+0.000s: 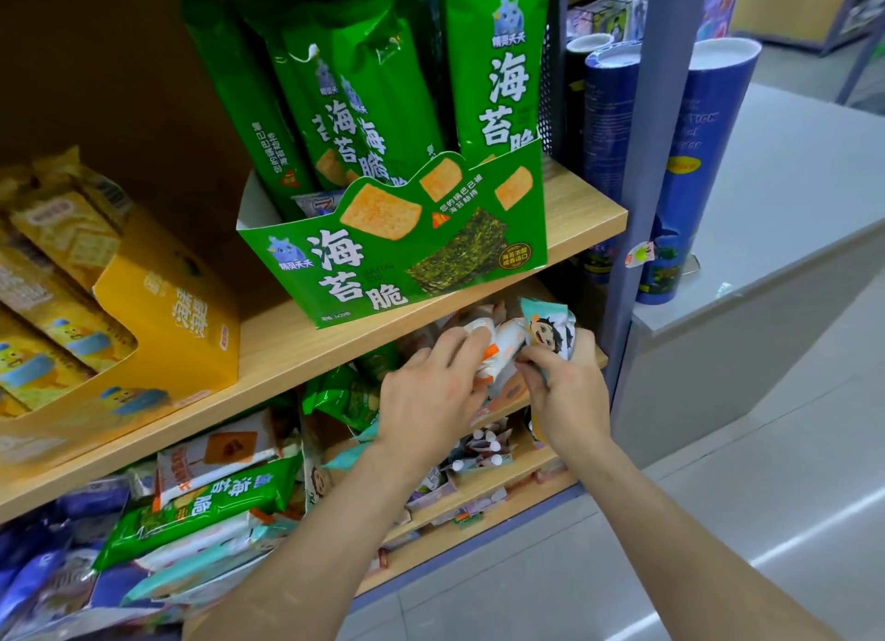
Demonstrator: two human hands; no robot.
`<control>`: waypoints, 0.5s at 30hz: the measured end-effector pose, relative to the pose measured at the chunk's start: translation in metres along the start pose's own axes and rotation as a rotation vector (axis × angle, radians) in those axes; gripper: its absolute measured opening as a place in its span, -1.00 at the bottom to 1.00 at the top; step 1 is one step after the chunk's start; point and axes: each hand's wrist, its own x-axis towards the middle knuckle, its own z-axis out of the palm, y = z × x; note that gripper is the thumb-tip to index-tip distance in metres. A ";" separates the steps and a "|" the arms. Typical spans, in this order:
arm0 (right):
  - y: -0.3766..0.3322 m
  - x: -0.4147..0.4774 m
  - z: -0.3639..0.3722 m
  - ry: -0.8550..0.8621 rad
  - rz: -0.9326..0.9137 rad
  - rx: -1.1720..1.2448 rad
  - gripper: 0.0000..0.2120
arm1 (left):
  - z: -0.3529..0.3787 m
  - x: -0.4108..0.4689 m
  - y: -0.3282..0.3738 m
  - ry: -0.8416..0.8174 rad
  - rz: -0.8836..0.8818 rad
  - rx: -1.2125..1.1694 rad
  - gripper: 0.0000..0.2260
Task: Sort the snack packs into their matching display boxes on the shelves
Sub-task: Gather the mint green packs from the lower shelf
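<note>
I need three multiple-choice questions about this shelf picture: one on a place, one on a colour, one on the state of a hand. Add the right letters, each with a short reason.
1. The green display box stands: A) on the floor; B) on the upper shelf, right of the yellow display box; C) on a counter.
2. The tall tubes are: A) blue; B) red; C) orange.
3. The right hand: A) hangs empty; B) grips a teal pack; C) presses the shelf.
Answers: 1 B, it sits beside the yellow box. 2 A, their sides are blue. 3 B, fingers curl round the pack.
</note>
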 end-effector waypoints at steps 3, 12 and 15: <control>0.004 -0.005 0.005 0.017 0.036 0.073 -0.93 | -0.008 -0.012 -0.002 0.043 -0.062 -0.097 -0.59; 0.004 -0.008 0.011 0.004 0.142 0.170 -0.94 | 0.003 -0.002 -0.022 -0.215 -0.368 -0.260 -0.75; 0.005 -0.010 0.007 -0.015 0.161 0.180 -0.95 | 0.010 -0.003 -0.032 -0.237 -0.441 -0.243 -0.84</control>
